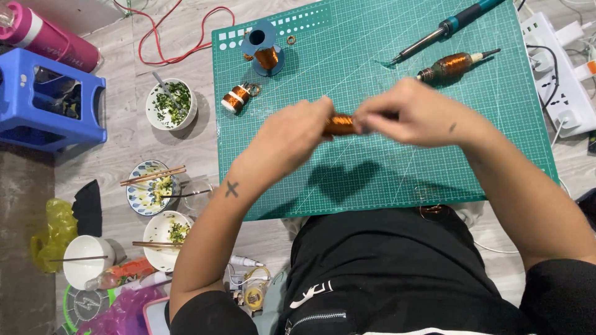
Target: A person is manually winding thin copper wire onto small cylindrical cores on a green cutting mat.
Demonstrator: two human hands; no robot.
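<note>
While both hands meet at the middle of the frame, the copper coil (339,125) sits pinched between them, lifted clear above the green cutting mat (385,174). The left hand (292,133) is curled around the coil's left end; the right hand (410,111) closes its fingertips on the right end, though blur hides just how the fingers lie. The fine wire could slacken or slip off the winding if either grip loosens, and a snagged loop might kink or snap.

Nearer the body, at the lower left, bowls with chopsticks (152,177) and food scraps stand close to the left elbow, so a backward swing of that arm could tip them onto the floor.

Farther up the mat, a small wound coil (236,98) and a blue spool (264,46) lie loose and could roll if the mat is jolted. At the upper right, the soldering iron (444,28) rests bare on the mat beside another wound coil (453,65); if hot, it could scorch the mat or a reaching hand. Its cable leads toward the white power strip (559,74) at the right edge.
</note>
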